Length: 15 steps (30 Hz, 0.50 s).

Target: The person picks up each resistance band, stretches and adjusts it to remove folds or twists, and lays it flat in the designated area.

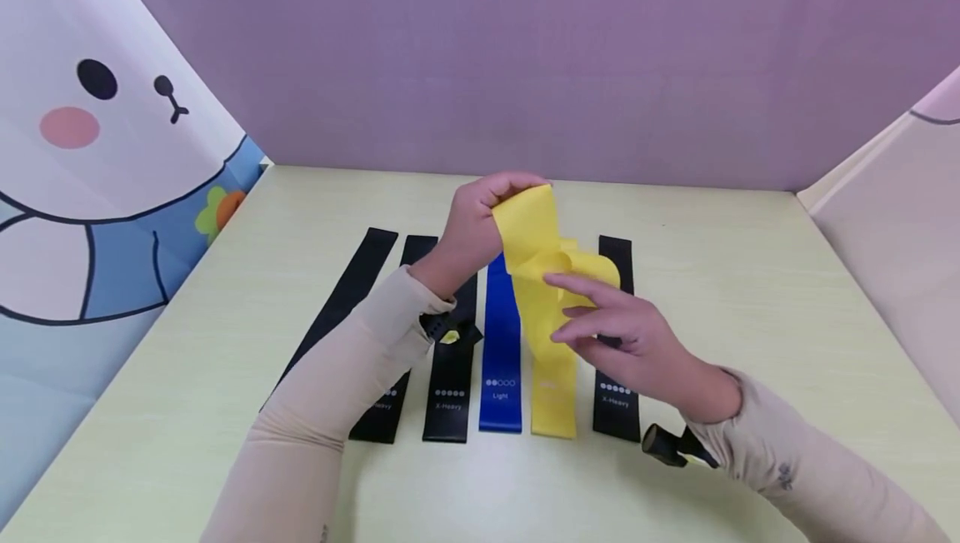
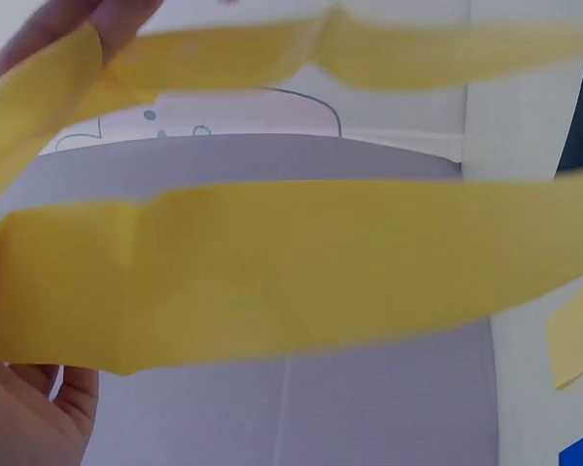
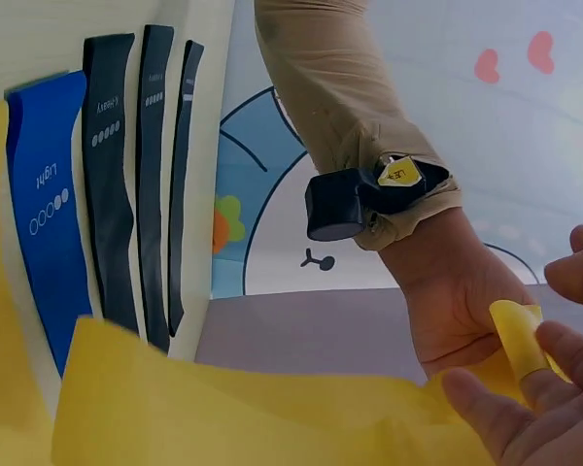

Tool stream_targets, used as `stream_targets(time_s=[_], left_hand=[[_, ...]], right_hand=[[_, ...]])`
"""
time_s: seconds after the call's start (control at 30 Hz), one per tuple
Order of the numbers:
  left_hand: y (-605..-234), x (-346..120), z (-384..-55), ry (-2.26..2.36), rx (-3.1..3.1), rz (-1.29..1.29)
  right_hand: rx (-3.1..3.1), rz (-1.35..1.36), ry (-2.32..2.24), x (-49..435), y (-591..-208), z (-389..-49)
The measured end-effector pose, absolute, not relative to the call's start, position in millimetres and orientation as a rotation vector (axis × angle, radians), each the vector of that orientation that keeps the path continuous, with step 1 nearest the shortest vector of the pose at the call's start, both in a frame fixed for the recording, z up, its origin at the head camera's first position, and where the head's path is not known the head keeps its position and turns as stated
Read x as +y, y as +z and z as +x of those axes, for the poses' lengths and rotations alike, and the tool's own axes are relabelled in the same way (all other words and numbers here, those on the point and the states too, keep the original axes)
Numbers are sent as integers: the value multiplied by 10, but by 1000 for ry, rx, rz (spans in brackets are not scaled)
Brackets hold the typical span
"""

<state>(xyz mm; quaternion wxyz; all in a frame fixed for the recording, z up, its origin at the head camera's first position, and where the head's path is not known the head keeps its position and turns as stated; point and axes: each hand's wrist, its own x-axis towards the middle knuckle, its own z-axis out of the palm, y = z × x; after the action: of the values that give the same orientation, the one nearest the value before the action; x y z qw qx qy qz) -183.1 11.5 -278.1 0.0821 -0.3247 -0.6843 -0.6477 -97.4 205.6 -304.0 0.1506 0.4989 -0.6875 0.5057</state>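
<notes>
My left hand (image 1: 476,222) grips the upper end of a yellow resistance band (image 1: 528,226), raised over the table. The band hangs in loose loops; in the left wrist view its two strips (image 2: 291,272) stretch across, apart from each other. My right hand (image 1: 626,331) is at the band's right side, fingers extended and spread, the index fingertip at the yellow material. In the right wrist view, its thumb stands apart from its fingers (image 3: 564,359). Beneath lies another yellow band (image 1: 553,410), partly hidden, beside a blue band (image 1: 501,360) marked Light.
Several black bands lie on the pale table (image 1: 750,318): one X-Heavy band (image 1: 617,401) right of the yellow one, others such as this X-Heavy band (image 1: 448,393) to the left. A purple backdrop (image 1: 525,60) stands behind; a cartoon-printed sheet (image 1: 60,218) is at left.
</notes>
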Motion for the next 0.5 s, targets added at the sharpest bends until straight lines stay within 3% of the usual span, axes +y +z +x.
stream_targets(time_s=[0.13, 0.5], left_hand=[[-2734, 96, -1810, -1946, -2036, -918], [-2593, 33, -1704, -2045, -1983, -824]], right_hand=[[-1880, 1362, 1481, 2082, -3025, -933], [-2274, 639, 1681, 2175, -3004, -941]])
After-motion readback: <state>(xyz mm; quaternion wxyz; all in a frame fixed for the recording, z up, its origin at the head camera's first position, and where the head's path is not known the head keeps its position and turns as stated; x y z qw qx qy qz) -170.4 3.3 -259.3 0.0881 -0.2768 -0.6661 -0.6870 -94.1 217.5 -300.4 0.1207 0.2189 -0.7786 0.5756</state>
